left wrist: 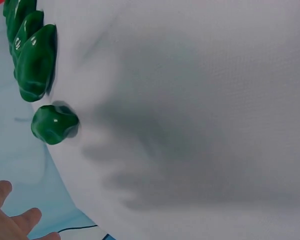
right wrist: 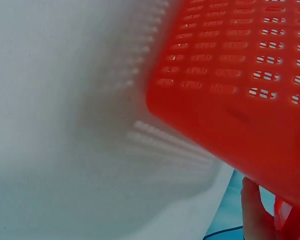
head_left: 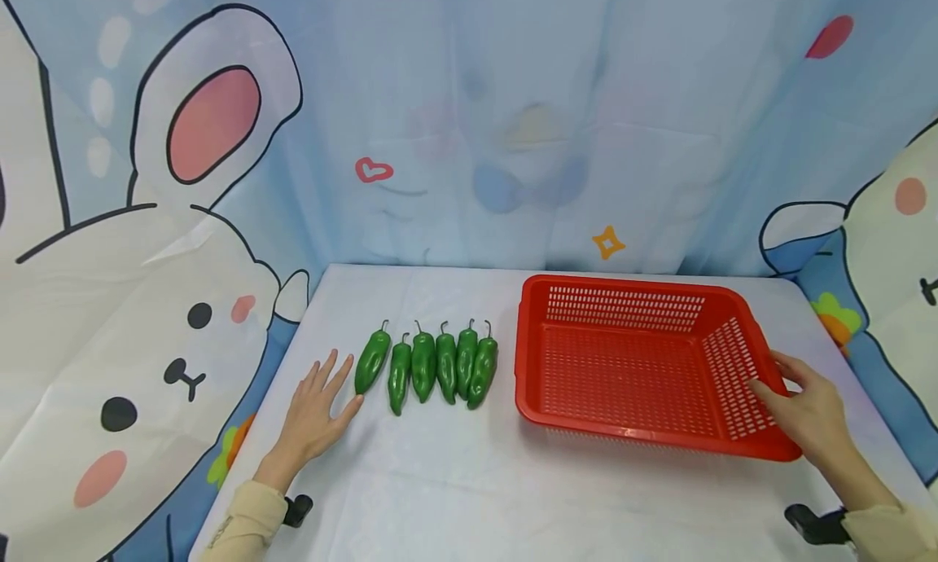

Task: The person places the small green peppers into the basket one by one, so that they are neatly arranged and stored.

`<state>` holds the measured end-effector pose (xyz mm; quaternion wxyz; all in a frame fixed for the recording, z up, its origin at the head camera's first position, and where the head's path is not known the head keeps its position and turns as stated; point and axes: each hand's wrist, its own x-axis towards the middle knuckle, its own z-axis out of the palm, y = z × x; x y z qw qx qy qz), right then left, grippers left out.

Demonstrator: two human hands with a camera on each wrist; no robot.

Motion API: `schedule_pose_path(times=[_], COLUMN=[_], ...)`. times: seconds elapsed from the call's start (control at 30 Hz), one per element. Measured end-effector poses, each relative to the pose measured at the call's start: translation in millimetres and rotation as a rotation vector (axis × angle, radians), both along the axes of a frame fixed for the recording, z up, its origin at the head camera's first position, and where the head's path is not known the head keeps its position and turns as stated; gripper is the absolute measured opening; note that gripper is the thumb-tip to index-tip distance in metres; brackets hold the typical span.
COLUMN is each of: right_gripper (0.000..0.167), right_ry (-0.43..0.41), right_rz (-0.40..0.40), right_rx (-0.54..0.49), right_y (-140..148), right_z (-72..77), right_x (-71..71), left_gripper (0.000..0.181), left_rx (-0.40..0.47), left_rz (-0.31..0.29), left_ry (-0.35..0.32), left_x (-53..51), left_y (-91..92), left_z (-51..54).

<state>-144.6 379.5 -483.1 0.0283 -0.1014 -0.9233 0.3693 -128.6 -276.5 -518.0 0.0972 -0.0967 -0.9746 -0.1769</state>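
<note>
Several green chili peppers point(head_left: 446, 366) lie side by side on the white table, stems pointing away from me. My left hand point(head_left: 311, 415) hovers near the leftmost pepper point(head_left: 372, 362), fingers spread and holding nothing. In the left wrist view one pepper point(left wrist: 55, 124) sits a little apart from the others. To the right is a red perforated plastic basket point(head_left: 623, 371) with no contents showing. My right hand point(head_left: 809, 407) grips its right rim, the thumb over the inside edge. Much of that hand is out of frame in the right wrist view, where the basket's underside corner fills the right half.
A white cloth point(head_left: 440, 489) covers the table. Behind it hangs a blue curtain point(head_left: 454, 122) with cartoon prints, and more printed cloth stands along the left and right table edges. Dark wrist straps point(head_left: 296, 511) show at both sleeves.
</note>
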Motion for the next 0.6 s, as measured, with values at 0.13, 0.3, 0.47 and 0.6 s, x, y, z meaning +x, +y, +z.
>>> schedule_pose_path(times=[0.13,0.3,0.47,0.6], right_gripper=[0.067,0.064,0.065,0.064], right_ry=[-0.025,-0.037,-0.045,-0.035], right_rz=[0.001,0.002,-0.014,-0.006], right_rx=[-0.018,-0.010,0.012,0.016], right_y=[4.0,6.9,6.0,5.9], right_z=[-2.7,-2.6,-2.3,-3.6], right_x=[-0.6,-0.9,-1.7,-1.4], left_gripper=[0.068,0.067,0.071,0.073], left_rx=[0.005,0.033,0.081,0.166], left_rz=[0.022,0.044,0.099,0.147], left_ry=[-0.013,-0.019,-0.077,-0.132], left_x=[1.9,-2.6,-8.6,-19.4], left_y=[-0.5,0.9,2.9,5.1], left_z=[-2.8,-5.4,-7.2,-7.7])
